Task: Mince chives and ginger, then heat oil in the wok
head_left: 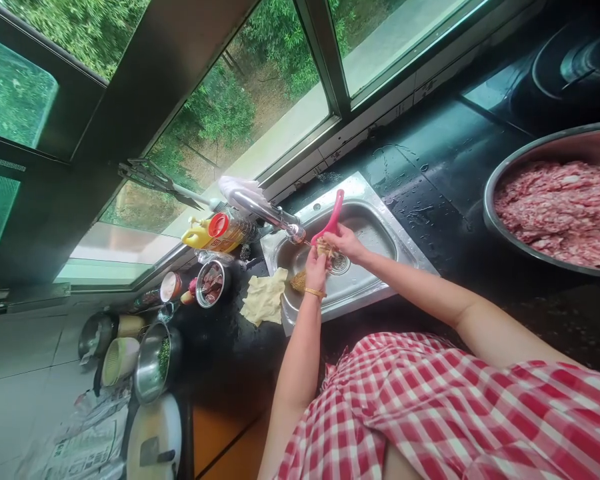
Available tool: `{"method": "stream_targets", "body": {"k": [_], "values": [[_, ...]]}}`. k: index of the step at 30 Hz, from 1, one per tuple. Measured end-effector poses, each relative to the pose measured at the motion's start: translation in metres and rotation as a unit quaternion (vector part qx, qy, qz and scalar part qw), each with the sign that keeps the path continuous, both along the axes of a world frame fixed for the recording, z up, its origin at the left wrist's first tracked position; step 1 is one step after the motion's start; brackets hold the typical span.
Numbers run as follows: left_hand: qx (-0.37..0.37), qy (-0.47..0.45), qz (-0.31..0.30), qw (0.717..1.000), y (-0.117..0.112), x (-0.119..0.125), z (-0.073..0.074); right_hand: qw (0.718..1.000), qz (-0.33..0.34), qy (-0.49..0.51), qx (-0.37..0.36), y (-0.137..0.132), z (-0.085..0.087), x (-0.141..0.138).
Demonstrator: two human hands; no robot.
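Over the steel sink [377, 230], my left hand [317, 265] is closed around a knobbly pale-brown piece that looks like ginger root [324, 248]. My right hand [346, 243] is closed on a pink plastic-handled tool [335, 212], whose handle points up and away; its working end is hidden, so I cannot tell its exact kind. Both hands meet at the ginger, just beside the faucet [295, 232]. Below my left hand, a brown scouring pad [298, 281] lies at the sink's left side. A pale yellow cloth [264, 298] hangs by the left rim.
At right stands a large metal basin [489, 200] of minced meat [560, 207]. Left of the sink are a yellow jug [199, 235], a metal bowl [211, 301] with dark pieces, a larger steel bowl [147, 363] with greens, and a round cutting board [153, 420] bearing a cleaver [153, 453].
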State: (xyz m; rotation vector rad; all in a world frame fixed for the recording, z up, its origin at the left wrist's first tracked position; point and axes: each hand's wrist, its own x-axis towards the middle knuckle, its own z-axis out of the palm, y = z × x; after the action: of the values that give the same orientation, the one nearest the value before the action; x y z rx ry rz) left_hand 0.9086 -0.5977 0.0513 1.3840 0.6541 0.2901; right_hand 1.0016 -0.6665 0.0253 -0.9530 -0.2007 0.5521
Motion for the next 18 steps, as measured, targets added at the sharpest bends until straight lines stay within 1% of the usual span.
{"method": "stream_targets", "body": {"k": [2,4,7,9,11,12,13,14,16,18], "values": [[0.008,-0.002,-0.002,1.0,0.0,0.001,-0.001,0.999,0.015,-0.04,-0.002,-0.004,0.002,-0.008],[0.004,-0.003,-0.006,1.0,0.0,0.0,-0.001,0.997,0.016,-0.071,-0.012,-0.005,0.003,-0.011],[-0.025,-0.003,-0.024,0.999,-0.001,-0.004,0.003,0.996,0.0,-0.089,-0.015,-0.002,0.0,-0.003],[-0.063,0.002,-0.053,0.997,0.0,-0.006,0.007,0.999,-0.031,-0.028,-0.012,0.001,-0.004,0.007],[-0.089,0.012,-0.074,0.993,0.001,-0.007,0.009,0.996,-0.058,0.071,-0.018,0.003,-0.006,0.017],[-0.085,0.016,-0.073,0.994,0.001,-0.006,0.009,0.993,-0.055,0.104,-0.017,0.003,-0.007,0.02],[-0.069,0.021,-0.064,0.995,0.002,-0.006,0.009,0.992,-0.041,0.116,-0.01,0.002,-0.007,0.02],[-0.042,0.027,-0.052,0.997,0.002,-0.005,0.007,0.994,-0.019,0.106,0.004,0.001,-0.006,0.019],[0.02,0.041,-0.031,0.998,0.002,-0.003,0.004,0.998,0.02,0.046,0.027,-0.001,-0.004,0.013],[0.064,0.053,-0.021,0.996,0.001,-0.002,0.0,1.0,0.025,-0.009,0.011,-0.001,-0.002,0.006]]}}
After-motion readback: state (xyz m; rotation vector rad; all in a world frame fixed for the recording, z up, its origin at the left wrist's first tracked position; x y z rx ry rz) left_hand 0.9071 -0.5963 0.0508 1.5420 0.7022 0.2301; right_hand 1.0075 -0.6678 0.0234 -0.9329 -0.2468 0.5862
